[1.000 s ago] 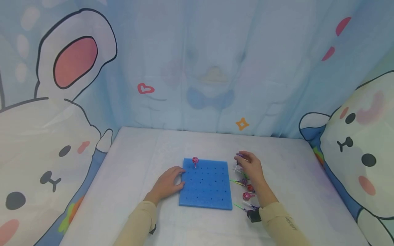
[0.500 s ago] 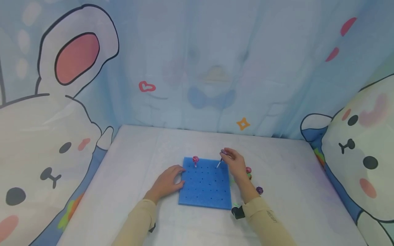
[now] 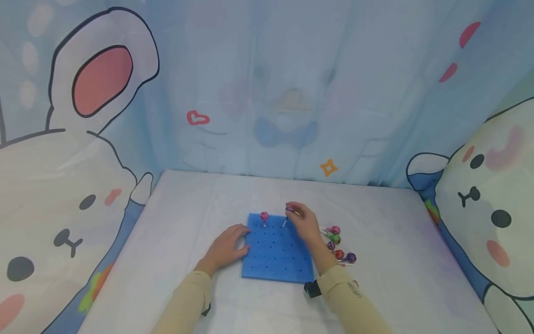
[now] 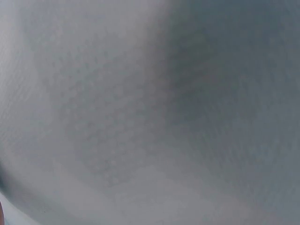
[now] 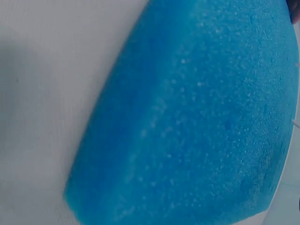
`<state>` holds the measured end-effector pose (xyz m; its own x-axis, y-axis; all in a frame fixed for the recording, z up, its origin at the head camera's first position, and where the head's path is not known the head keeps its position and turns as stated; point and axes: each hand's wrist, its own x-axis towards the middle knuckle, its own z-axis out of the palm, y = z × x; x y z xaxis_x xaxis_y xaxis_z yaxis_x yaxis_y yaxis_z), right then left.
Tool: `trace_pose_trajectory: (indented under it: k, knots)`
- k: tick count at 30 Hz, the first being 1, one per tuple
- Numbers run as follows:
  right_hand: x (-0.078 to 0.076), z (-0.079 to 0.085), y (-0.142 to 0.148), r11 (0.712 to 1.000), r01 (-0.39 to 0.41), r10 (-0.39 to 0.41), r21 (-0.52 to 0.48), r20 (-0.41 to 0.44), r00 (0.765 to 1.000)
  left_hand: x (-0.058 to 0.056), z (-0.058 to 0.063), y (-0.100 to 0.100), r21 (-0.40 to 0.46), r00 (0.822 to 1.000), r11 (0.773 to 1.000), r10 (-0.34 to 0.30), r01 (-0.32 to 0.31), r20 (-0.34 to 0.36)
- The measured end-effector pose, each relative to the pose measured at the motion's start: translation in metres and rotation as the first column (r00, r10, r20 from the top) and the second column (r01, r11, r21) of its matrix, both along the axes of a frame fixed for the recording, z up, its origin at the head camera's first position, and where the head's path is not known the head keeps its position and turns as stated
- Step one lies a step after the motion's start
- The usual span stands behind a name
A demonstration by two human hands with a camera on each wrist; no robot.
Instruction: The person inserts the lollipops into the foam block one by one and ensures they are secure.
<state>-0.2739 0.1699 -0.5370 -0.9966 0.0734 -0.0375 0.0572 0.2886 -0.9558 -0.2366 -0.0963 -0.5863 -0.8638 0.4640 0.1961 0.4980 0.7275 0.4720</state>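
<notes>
A blue foam board (image 3: 258, 257) with rows of small holes lies flat on the table. My left hand (image 3: 223, 248) rests at its left edge, fingers and thumb touching the side. Above the board's back row, my right hand (image 3: 303, 222) pinches a purple-wrapped lollipop (image 3: 289, 208) by its head. Its white stick slants down, the tip right at the back row of holes. One pink lollipop (image 3: 264, 216) stands upright in the back row, farther left. The right wrist view has the board (image 5: 201, 122) close up; the left wrist view is only blurred pale cloth.
To the right of the board lies a loose group of lollipops, among them a pink one (image 3: 335, 229), a red one (image 3: 339, 254) and a dark purple one (image 3: 351, 258). White cloth (image 3: 396, 241) covers the table, and a printed curtain (image 3: 288, 93) hangs behind.
My right hand has carried the purple lollipop left from the loose group, over the board's back right corner, then farther left along the back row. The left hand has stayed at the board's edge.
</notes>
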Motion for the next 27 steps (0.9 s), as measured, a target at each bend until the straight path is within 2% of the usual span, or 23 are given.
trace_pose_trajectory:
  k: [16,27]
  knots:
    - [0.0046,-0.0031,-0.0074,0.998,-0.041,0.044,0.039,-0.062,0.997,-0.0021,-0.0038,0.0001,-0.003,1.0,1.0,0.006,-0.006,0.008]
    - [0.0095,-0.0089,-0.0088,0.996,-0.066,0.065,0.055,0.03,0.997,-0.0016,-0.0053,-0.0003,0.012,1.0,1.0,0.003,-0.003,0.003]
